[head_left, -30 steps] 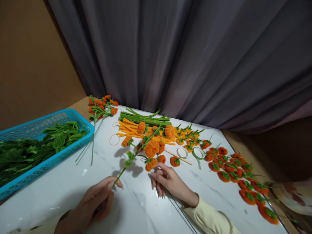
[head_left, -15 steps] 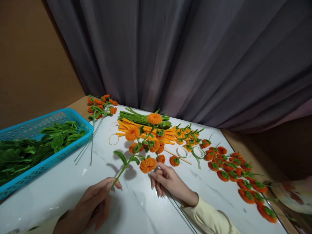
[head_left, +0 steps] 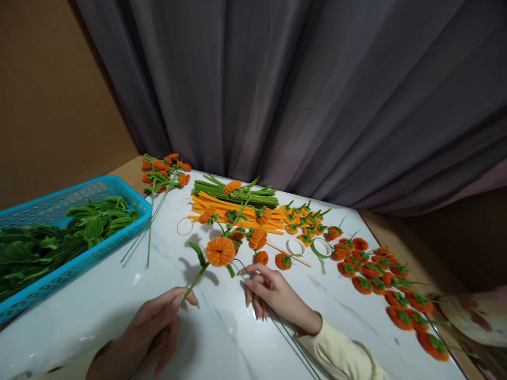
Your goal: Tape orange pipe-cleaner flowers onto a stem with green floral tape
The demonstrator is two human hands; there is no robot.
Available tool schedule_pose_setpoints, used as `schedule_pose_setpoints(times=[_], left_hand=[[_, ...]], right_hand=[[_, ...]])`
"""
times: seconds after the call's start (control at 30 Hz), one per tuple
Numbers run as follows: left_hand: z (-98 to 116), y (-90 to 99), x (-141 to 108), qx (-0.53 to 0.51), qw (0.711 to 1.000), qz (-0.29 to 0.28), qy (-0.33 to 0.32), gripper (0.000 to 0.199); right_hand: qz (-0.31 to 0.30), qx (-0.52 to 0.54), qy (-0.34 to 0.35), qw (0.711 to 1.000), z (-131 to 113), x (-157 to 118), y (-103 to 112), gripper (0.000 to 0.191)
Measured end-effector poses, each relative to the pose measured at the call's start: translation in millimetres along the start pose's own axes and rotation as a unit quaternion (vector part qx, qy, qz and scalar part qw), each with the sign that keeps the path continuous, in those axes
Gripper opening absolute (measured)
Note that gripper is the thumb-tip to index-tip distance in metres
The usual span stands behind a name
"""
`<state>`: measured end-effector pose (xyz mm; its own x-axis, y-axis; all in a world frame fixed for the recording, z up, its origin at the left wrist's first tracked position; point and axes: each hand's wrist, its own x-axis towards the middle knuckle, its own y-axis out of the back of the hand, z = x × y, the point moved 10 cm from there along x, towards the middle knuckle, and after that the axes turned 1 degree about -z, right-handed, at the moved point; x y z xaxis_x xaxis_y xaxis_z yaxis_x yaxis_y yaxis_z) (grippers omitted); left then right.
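My left hand is closed, pinching the lower end of a green stem. That stem belongs to a branch of orange fuzzy pipe-cleaner persimmons with green leaves, held tilted above the table. To its right, my right hand has thumb and fingers closed on a thin dark green wire. The wire's short tip pokes out beyond the fingertips near the lowest orange piece. Its long end trails under the wrist to the bottom edge. My right fingers are apart from the branch.
A blue basket of green leaves stands left. Behind lie green pipe cleaners and orange ones. Tape rolls, a thin stick and several orange persimmons lie right. Finished-looking stems lie at back left.
The branch has turned in my left fingers, so its orange pieces have swung round and one now faces me. The wire tip near my right fingers has come into sight. Both hands stay put.
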<state>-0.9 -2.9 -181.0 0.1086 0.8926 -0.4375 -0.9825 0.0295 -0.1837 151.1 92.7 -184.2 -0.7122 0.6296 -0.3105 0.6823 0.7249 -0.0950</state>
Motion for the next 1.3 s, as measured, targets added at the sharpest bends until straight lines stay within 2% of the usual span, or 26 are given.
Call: schedule_pose_setpoints(times=[0.17, 0.33, 0.57, 0.63, 0.83, 0.93, 1.1, 1.3], left_hand=[[2, 3.3, -1, 0.002, 1.000, 0.025, -0.009, 0.051], [-2, 2.4, 2, 0.001, 1.000, 0.001, -0.017, 0.051], [-10, 6.6, 5, 0.013, 1.000, 0.002, -0.020, 0.047], [-12, 9.2, 4, 0.020, 1.000, 0.015, -0.018, 0.049], [-10, 22.3, -11, 0.024, 0.993, 0.114, -0.003, 0.052], [-7, 26.0, -15, 0.038, 0.989, 0.144, 0.004, 0.056], [-7, 24.0, -11, 0.083, 0.986, 0.144, 0.034, 0.065], [-4, 21.4, -9, 0.047, 0.989, 0.132, 0.055, 0.061]], right_hand=[[0.000, 0.002, 0.006, 1.000, 0, 0, 0, 0.038], [0.003, 0.002, 0.009, 1.000, -2, 0, -1, 0.035], [0.009, 0.002, 0.003, 1.000, -3, -1, -1, 0.037], [0.009, 0.005, 0.000, 1.000, -2, 0, -1, 0.036], [0.018, 0.024, -0.010, 1.000, 2, 2, 2, 0.035], [0.016, 0.024, -0.004, 1.000, 2, 2, 2, 0.034], [0.023, 0.020, -0.004, 1.000, 2, 1, 2, 0.032], [0.024, 0.005, -0.011, 1.000, 2, 1, 4, 0.034]])
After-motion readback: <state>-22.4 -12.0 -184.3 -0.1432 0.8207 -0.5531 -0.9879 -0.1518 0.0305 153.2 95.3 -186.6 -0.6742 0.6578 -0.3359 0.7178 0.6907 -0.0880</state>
